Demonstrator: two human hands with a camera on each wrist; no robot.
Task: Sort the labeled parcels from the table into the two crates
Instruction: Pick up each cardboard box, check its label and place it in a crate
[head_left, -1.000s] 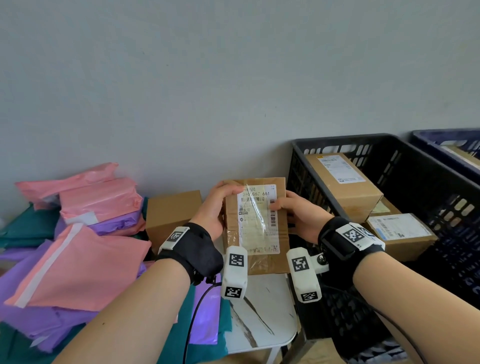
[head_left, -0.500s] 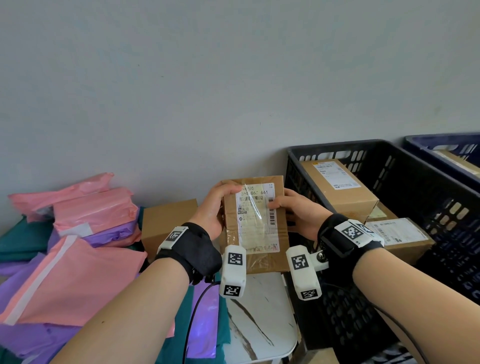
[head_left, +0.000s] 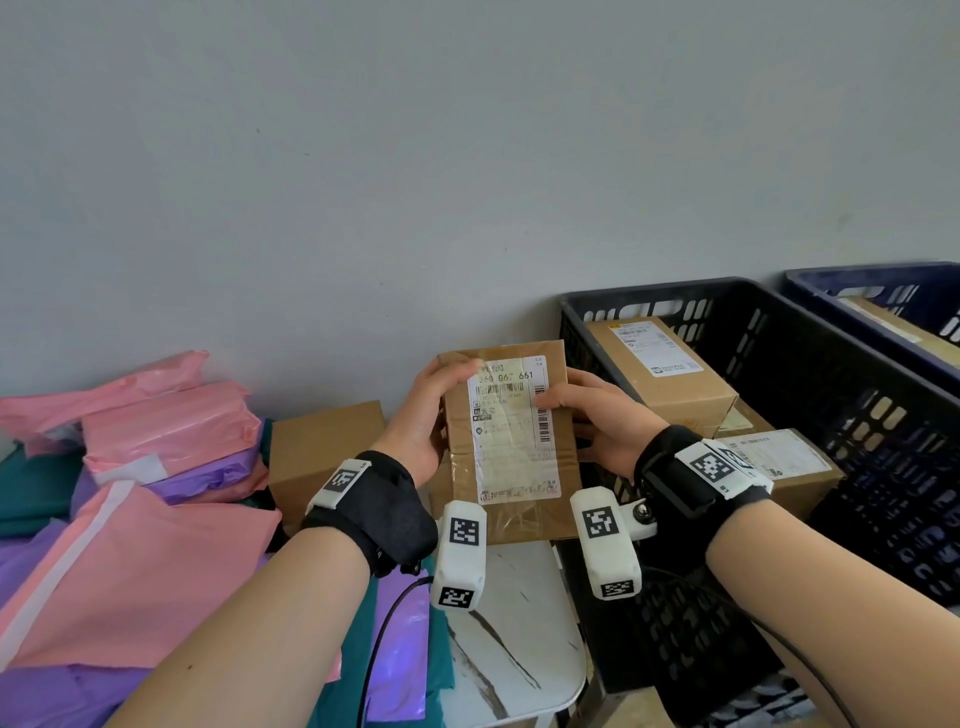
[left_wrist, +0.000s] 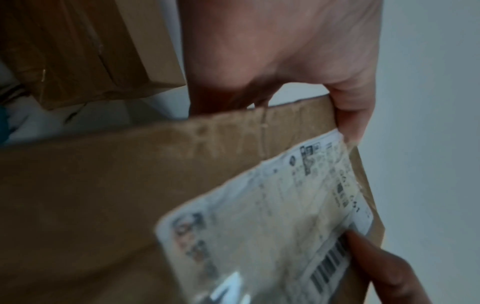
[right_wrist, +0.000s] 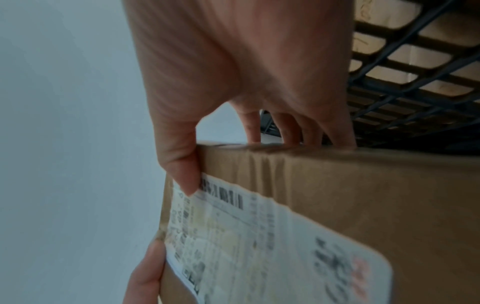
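Note:
A brown cardboard parcel with a white shipping label is held upright above the table's right end, label facing me. My left hand grips its left edge, thumb on the front near the top. My right hand grips its right edge, thumb on the label's barcode. In the left wrist view the parcel fills the frame under the left hand. The right wrist view shows the right hand with fingers behind the parcel. The black crate stands to the right.
The black crate holds labeled cardboard boxes. A dark blue crate stands at the far right. Pink, purple and teal mailer bags pile on the left. Behind my left hand sits a plain cardboard box. The marble table ends beside the crate.
Both hands keep their hold on the parcel, which has stayed nearly in place. The camera view has tilted up slightly.

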